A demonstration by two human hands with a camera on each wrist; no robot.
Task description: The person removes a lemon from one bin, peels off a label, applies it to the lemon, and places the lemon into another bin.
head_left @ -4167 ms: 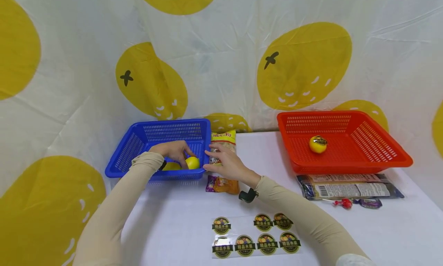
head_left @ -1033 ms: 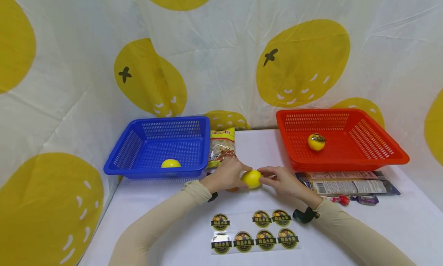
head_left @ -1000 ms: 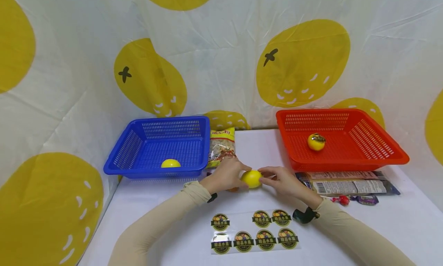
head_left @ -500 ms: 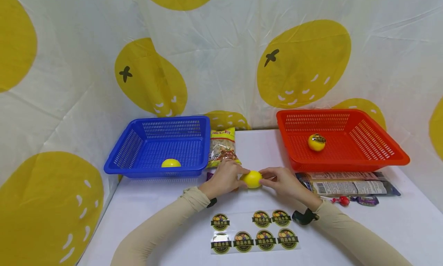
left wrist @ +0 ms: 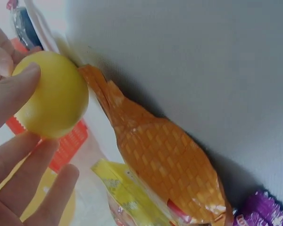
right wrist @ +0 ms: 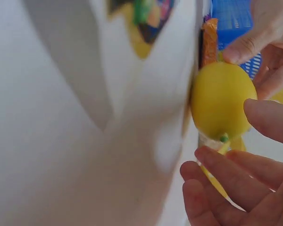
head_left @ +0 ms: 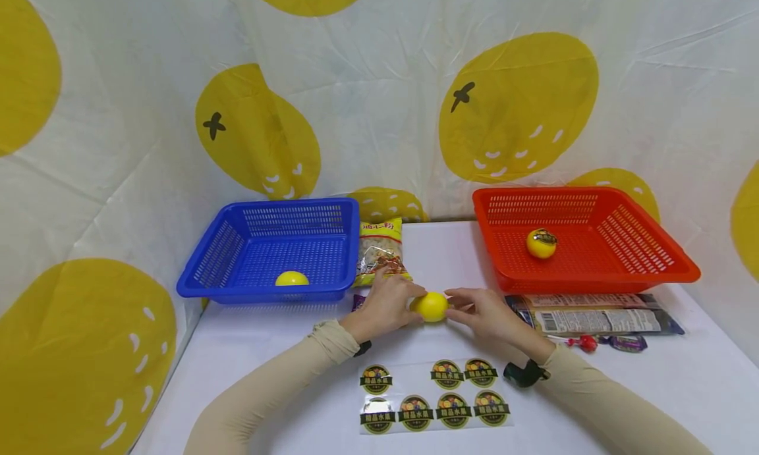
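Observation:
A yellow lemon (head_left: pixel 431 307) with a small green stem end, seen in the right wrist view, is between my two hands, low over the white table. My left hand (head_left: pixel 388 305) holds it from the left, thumb on the near side. From the right, my right hand (head_left: pixel 486 313) surrounds the stem end with loosely bent fingers; its thumb (right wrist: pixel 269 117) overlaps the lemon's edge, and its fingertips sit just off the stem. Nearer the front lies a clear sheet of round black-and-gold stickers (head_left: pixel 435 397), with one spot in its back row bare.
A blue basket (head_left: pixel 267 294) at back left holds another lemon (head_left: pixel 292 279). The red basket (head_left: pixel 569 285) at back right holds a stickered lemon (head_left: pixel 541 244). Nearby are a pasta bag (head_left: pixel 379 244), orange packet (left wrist: pixel 165 160), purple candy (head_left: pixel 628 343), lollipop (head_left: pixel 587 343) and flat packs (head_left: pixel 599 321).
My hands went from the blue basket to mid-table with one lemon taken out. In the last second the lemon turned slightly between them, and my right fingers eased off it a little.

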